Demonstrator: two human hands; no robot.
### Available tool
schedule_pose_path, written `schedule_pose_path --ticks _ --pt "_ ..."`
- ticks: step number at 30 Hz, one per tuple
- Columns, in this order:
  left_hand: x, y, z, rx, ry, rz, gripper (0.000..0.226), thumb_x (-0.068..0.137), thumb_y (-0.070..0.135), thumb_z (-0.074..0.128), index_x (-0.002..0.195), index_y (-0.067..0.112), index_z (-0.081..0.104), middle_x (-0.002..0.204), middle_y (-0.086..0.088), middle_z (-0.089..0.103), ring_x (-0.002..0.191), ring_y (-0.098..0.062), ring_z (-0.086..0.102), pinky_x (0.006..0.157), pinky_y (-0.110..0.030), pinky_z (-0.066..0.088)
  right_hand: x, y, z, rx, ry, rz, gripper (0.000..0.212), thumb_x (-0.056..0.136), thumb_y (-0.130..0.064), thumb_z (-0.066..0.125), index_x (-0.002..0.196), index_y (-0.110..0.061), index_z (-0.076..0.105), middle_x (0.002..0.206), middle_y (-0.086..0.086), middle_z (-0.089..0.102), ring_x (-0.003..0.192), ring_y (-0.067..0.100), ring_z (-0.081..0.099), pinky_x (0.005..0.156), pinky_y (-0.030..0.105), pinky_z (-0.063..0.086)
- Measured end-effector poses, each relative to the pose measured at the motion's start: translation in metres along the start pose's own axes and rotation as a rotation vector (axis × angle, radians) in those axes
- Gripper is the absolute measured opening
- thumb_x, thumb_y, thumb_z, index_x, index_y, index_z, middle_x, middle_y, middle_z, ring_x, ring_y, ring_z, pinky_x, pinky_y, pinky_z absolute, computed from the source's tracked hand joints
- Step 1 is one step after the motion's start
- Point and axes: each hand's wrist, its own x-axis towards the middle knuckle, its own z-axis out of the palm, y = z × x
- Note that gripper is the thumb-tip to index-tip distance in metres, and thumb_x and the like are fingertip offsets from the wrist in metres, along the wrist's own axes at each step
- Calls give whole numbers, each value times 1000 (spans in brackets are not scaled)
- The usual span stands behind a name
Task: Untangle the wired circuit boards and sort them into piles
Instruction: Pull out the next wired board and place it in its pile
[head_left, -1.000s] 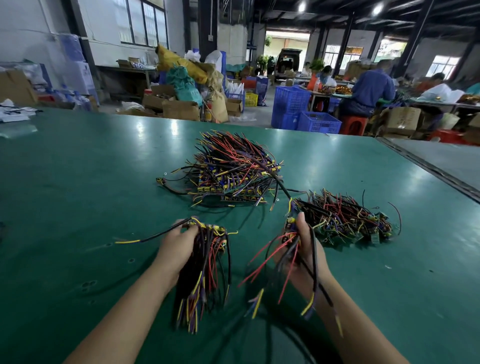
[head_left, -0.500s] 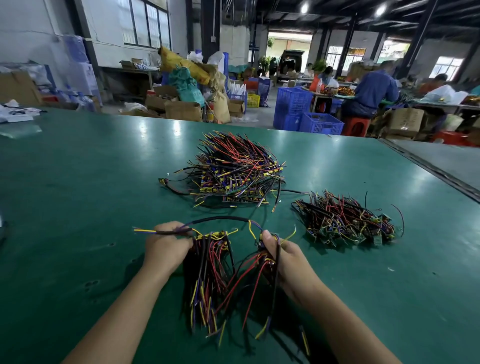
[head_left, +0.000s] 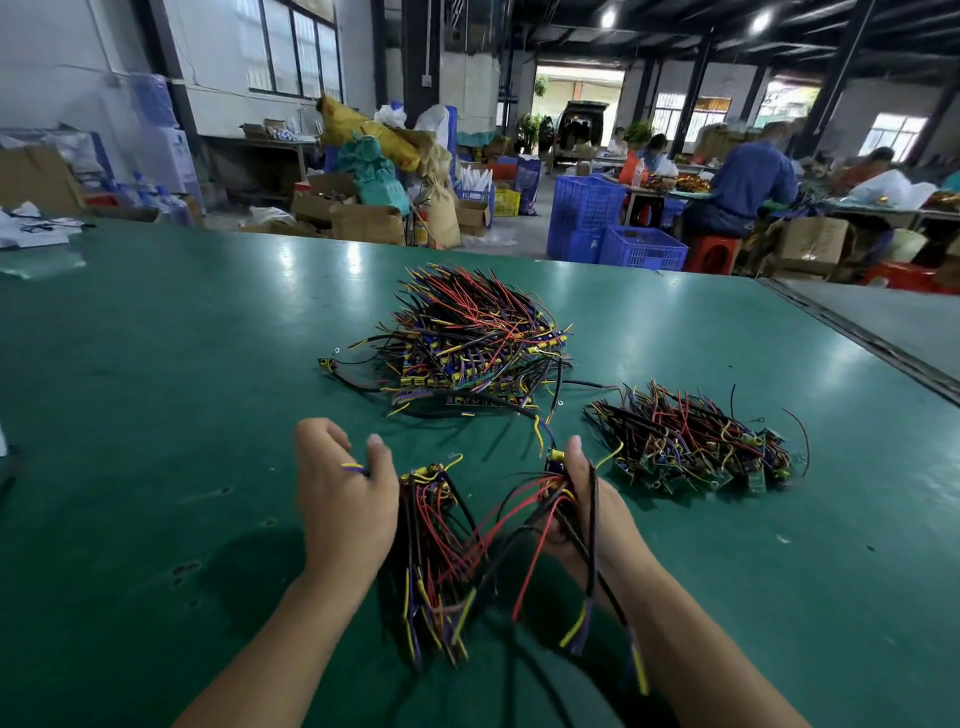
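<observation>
On the green table (head_left: 156, 364) lies a large tangled heap of wired circuit boards (head_left: 478, 343) at the centre back, with a smaller sorted pile (head_left: 691, 441) to its right. My left hand (head_left: 345, 504) is curled beside a bundle of wired boards (head_left: 431, 551) whose red, black and yellow leads trail toward me; a yellow-blue wire tip pokes out between its fingers. My right hand (head_left: 592, 519) grips one wired board (head_left: 557, 462), its black and red wires draped over the wrist. A wire from that board runs up toward the large heap.
A dark seam (head_left: 857, 332) runs along the table's right side. White papers (head_left: 31, 228) lie at the far left edge. Beyond the table stand blue crates (head_left: 587, 218), cardboard boxes (head_left: 363, 221) and a seated person in blue (head_left: 748, 182).
My right hand drew its board away from the small pile toward the left-hand bundle, then apart again. The long black lead sticking out left of my left hand is now drawn in.
</observation>
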Motion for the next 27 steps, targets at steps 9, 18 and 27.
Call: schedule_pose_path --ticks 9,18,27 --pt "16 -21 -3 -296 -297 -485 39 84 25 74 60 6 49 65 -13 71 51 -22 63 47 -26 46 3 6 3 182 -54 -31 31 81 -44 59 74 -15 70 68 4 62 52 10 55 48 20 49" --pt "-4 1 -4 -69 -378 70 21 80 2 72 81 20 63 81 10 66 78 -4 61 74 -18 46 7 7 3 291 -18 29 36 80 -47 61 91 -16 75 101 13 73 80 18 67 64 29 56" --pt "-10 18 -2 -793 -671 -370 22 89 25 58 75 9 64 71 -10 65 55 -15 59 52 -26 48 0 -13 2 577 -22 8 38 82 -44 58 63 -16 74 67 0 70 58 12 69 54 22 55"
